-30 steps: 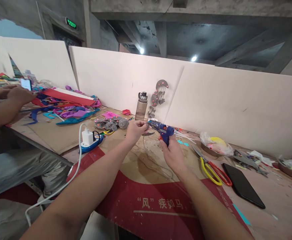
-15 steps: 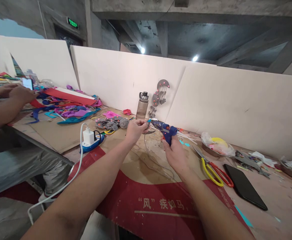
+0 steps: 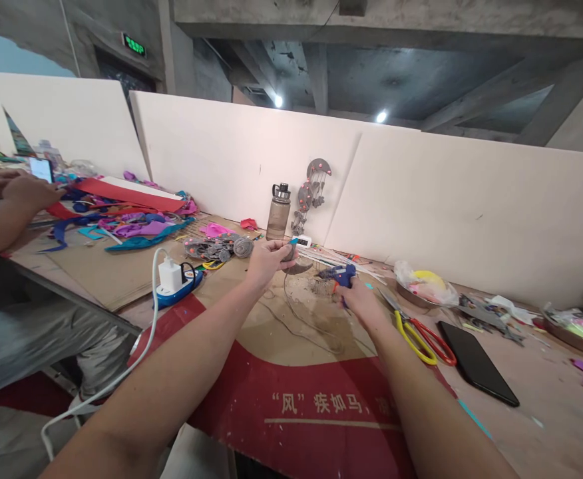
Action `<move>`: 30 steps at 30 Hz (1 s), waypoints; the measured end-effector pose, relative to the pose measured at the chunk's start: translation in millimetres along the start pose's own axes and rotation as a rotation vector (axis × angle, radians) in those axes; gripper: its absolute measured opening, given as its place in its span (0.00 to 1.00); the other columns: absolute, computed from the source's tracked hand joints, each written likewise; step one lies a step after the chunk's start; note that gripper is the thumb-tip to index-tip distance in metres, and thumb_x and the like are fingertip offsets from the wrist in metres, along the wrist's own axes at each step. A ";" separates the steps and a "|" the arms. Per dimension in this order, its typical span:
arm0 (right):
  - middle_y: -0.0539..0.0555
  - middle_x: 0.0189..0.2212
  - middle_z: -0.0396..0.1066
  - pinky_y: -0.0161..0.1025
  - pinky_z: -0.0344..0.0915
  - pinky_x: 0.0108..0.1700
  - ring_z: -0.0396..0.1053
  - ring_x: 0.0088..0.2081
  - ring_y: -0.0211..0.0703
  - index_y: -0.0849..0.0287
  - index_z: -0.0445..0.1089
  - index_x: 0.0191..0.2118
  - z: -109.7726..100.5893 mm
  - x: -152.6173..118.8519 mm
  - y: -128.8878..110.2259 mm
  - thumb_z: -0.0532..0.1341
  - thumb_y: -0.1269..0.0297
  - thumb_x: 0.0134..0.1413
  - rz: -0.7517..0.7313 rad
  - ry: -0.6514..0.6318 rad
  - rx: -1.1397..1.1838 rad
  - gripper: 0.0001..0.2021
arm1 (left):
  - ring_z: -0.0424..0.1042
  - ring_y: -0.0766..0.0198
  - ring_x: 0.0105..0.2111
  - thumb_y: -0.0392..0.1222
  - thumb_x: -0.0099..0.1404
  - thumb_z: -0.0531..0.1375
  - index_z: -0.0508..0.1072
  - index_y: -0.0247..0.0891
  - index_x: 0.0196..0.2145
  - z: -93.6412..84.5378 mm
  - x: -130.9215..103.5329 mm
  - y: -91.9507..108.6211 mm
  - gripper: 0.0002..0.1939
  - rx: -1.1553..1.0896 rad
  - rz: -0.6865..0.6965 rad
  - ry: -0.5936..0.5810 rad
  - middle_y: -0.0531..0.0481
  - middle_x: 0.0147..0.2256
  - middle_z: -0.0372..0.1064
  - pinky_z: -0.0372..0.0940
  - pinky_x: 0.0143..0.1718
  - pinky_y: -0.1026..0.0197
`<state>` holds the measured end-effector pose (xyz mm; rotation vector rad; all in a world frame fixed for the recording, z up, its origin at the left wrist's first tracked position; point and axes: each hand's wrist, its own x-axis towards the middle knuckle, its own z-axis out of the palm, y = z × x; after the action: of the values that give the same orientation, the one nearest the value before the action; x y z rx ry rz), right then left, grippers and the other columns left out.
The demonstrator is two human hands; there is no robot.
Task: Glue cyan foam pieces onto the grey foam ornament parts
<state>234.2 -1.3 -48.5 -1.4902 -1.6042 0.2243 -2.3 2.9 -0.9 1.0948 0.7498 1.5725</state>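
Note:
My right hand [image 3: 359, 299] is wrapped round a blue hot glue gun [image 3: 342, 273], its nozzle pointing left, low over the cardboard. My left hand [image 3: 267, 263] pinches a small grey piece with a blue tip [image 3: 293, 243]; my fingers partly hide it. Just below those fingers is a dark grey crescent [image 3: 300, 267], with a thin cord [image 3: 287, 293] trailing down across the board. Left of the hand lies a bundle of grey pieces with pink dots [image 3: 214, 247].
A bottle [image 3: 278, 213] stands behind my hands, before white panels. Yellow-and-red-handled scissors [image 3: 416, 332] and a black phone [image 3: 477, 362] lie at right. At left are a white charger [image 3: 170, 274] with its cable, colourful cloth scraps [image 3: 142, 226] and another person's hands [image 3: 26, 186] holding a phone.
My right hand has lowered the glue gun and drawn it away from the small piece in my left hand. My left hand stays pinched on that piece. The view has shifted slightly.

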 end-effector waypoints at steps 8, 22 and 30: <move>0.56 0.33 0.67 0.48 0.66 0.41 0.67 0.36 0.48 0.56 0.60 0.34 2.2 -15.8 -48.5 0.59 0.60 0.52 -0.178 0.180 0.014 0.07 | 0.71 0.68 0.29 0.46 0.52 0.68 0.75 0.34 0.29 10.4 -5.4 -15.4 0.12 0.177 0.138 -0.019 0.51 0.28 0.73 0.73 0.35 0.62; 0.54 0.32 0.69 0.42 0.62 0.40 0.65 0.35 0.43 0.56 0.64 0.32 15.6 -26.4 -74.7 0.55 0.69 0.56 -0.319 0.127 0.025 0.03 | 0.73 0.65 0.30 0.46 0.47 0.72 0.72 0.33 0.30 30.2 -24.7 -22.2 0.18 -0.090 -0.116 -0.164 0.49 0.30 0.72 0.74 0.40 0.50; 0.56 0.32 0.66 0.46 0.60 0.43 0.61 0.39 0.50 0.55 0.58 0.30 19.1 -27.4 -78.2 0.53 0.73 0.52 -0.444 0.196 -0.199 0.05 | 0.70 0.66 0.28 0.49 0.45 0.72 0.73 0.33 0.28 30.6 -26.2 -20.3 0.19 -0.054 -0.108 -0.140 0.51 0.28 0.70 0.73 0.32 0.59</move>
<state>162.2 -36.7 -20.5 -1.2141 -1.7836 -0.3296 35.2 -18.7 -14.1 1.0953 0.6577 1.4019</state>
